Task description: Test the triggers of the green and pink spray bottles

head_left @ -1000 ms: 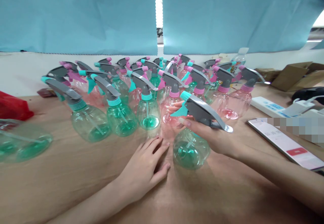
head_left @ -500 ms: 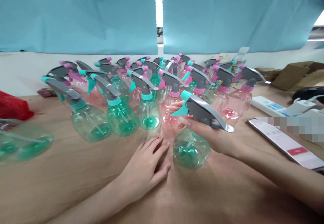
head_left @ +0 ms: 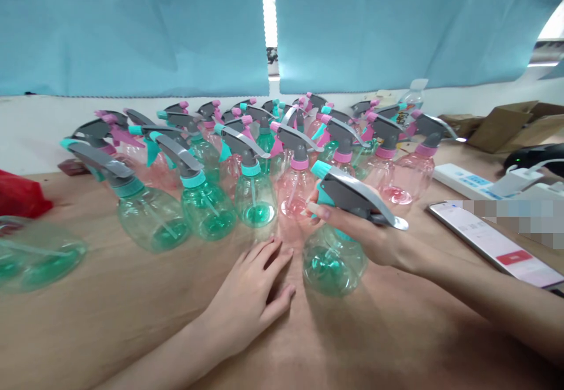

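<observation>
My right hand [head_left: 361, 225] wraps round the neck of a green spray bottle [head_left: 332, 264] with a grey and turquoise trigger head, its fingers at the trigger. The bottle's base is at the tabletop; whether it touches I cannot tell. My left hand [head_left: 255, 287] lies on the table [head_left: 185, 313] to the left of that bottle, fingers stretched out and holding nothing. Just beyond it stand a clear green spray bottle [head_left: 255, 199], a darker green one [head_left: 209, 211] and a pink one [head_left: 296, 190].
Several more green and pink spray bottles crowd the back. A phone [head_left: 493, 243] and a white power strip [head_left: 462, 181] lie at right, before a cardboard box [head_left: 506, 125]. At left are a red plastic bag [head_left: 22, 193] and a green bottle [head_left: 44, 255].
My right hand's fingers have closed in round the bottle's neck and trigger. My left hand stays flat in place. The view has shifted slightly.
</observation>
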`<state>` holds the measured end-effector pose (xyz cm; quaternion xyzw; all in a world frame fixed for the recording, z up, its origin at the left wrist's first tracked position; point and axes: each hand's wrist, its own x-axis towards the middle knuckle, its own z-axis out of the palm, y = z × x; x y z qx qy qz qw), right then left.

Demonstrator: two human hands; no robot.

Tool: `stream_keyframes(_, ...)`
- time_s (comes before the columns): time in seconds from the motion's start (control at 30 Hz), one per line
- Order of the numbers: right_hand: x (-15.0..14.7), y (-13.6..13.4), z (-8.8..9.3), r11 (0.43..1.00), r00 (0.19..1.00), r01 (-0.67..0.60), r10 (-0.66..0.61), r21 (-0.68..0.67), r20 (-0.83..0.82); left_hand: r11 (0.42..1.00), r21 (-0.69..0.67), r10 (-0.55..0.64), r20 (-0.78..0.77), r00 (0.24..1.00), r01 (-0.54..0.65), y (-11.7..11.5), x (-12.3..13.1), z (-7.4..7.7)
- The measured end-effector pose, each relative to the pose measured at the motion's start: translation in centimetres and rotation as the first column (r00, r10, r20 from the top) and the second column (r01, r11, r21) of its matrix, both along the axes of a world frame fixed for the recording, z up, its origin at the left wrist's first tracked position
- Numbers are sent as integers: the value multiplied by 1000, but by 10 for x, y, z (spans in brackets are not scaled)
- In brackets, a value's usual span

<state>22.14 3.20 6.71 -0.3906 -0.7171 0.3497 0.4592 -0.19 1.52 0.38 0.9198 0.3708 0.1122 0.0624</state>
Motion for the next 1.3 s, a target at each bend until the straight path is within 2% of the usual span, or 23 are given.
stream_keyframes(0.13,1,-1,-1,1000,1000,-10,10,-4,-17,1000,7,-6,-4,1000,6,1,0,0)
stream_keyframes(0.33,3,3,-1,997,999,-45,44,64,20,1000,14,-10,-20,1000,10,1,-1,-1)
stream_keyframes(0.47,0,1,2,997,999,-34,35,69,-21,1000,24,-11,-10,1000,11,1,-1,0)
stream_keyframes(0.93,0,2,-4,998,997,-32,35,47,-74,1000,17,-4,-22,1000,5,1,1,1)
stream_keyframes(1.3,-6,-1,6,999,993,-37,34,-21,-109,1000,19,-9,-16,1000,10,2,0,0)
